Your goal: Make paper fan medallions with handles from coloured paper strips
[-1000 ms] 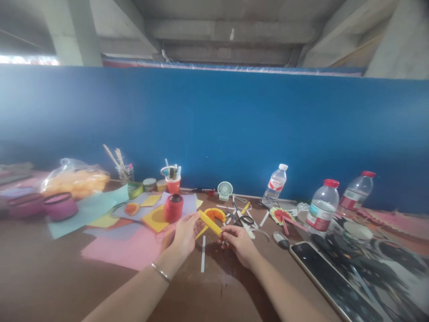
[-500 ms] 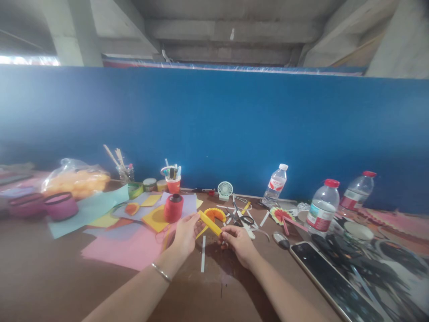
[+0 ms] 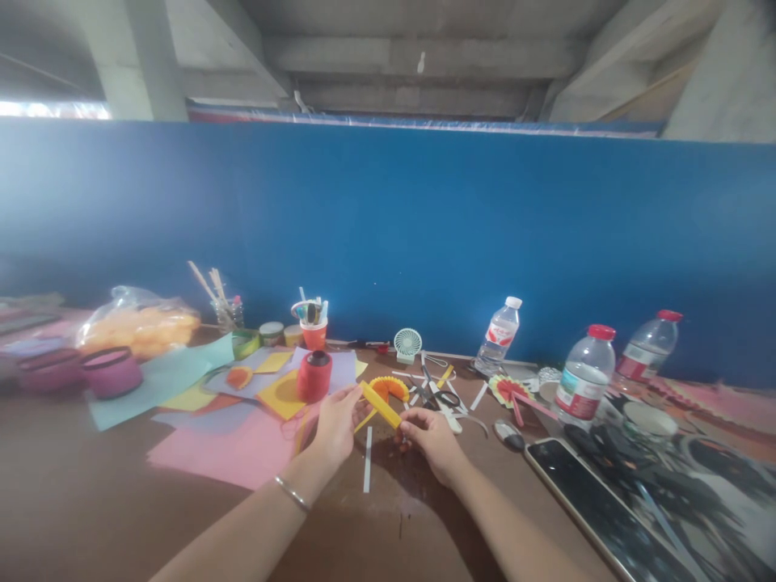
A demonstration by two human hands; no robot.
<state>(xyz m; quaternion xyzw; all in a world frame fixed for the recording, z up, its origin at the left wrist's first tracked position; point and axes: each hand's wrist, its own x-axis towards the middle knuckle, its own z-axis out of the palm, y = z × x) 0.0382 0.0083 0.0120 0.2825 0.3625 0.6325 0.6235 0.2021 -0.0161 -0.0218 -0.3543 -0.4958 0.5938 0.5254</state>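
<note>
A folded yellow paper strip (image 3: 381,405) slants between my two hands over the brown table. Its upper left end is pinched in my left hand (image 3: 337,422), which has a silver bangle on the wrist. My right hand (image 3: 429,436) grips the lower right end, fingers curled. Just behind the strip lies an orange and yellow pleated paper piece (image 3: 397,390), partly covered by it. A white strip (image 3: 367,459) lies on the table below my hands. The red thread spool (image 3: 314,377) stands behind my left hand.
Coloured paper sheets (image 3: 212,444) spread at left. Black-handled scissors (image 3: 445,397), a small fan (image 3: 407,344) and paper strips lie behind my hands. At right are a spoon (image 3: 509,434), a phone (image 3: 597,501) and several bottles, one (image 3: 585,376) near the phone.
</note>
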